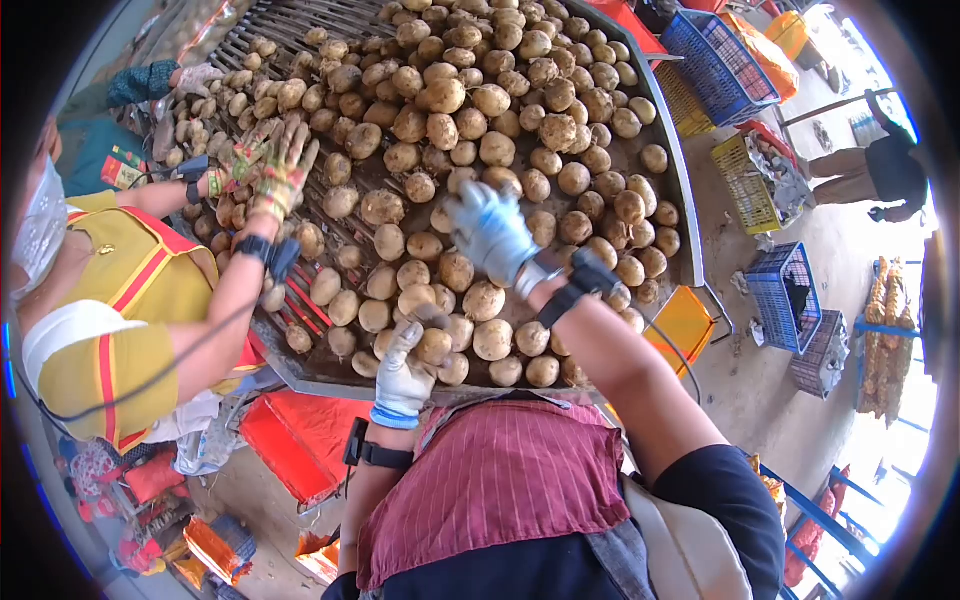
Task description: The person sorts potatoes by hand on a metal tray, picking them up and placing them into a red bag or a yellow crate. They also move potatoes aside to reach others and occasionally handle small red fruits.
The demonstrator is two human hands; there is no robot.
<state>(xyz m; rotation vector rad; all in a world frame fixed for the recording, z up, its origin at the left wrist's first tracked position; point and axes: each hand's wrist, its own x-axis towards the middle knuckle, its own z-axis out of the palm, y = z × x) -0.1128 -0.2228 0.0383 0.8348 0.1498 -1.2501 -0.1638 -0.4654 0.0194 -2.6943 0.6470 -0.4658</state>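
Note:
Many round, soil-marked potatoes (492,340) lie on a dark metal sorting table (640,165) in front of me. My left hand (403,375), in a white glove with a blue cuff, is at the table's near edge, its fingers closed round a potato (434,346), with a darker one just above it. Over the middle of the pile is my right hand (490,232), in a light blue glove. Motion blurs its fingers, and I cannot make out whether they hold anything.
At the left, a co-worker in a yellow vest (150,270) reaches gloved hands over the table; another gloved hand (198,80) is beyond. Red crates (300,445) stand below the near edge. Blue crates (783,300) and a yellow crate (745,185) are at the right, near a standing person (880,170).

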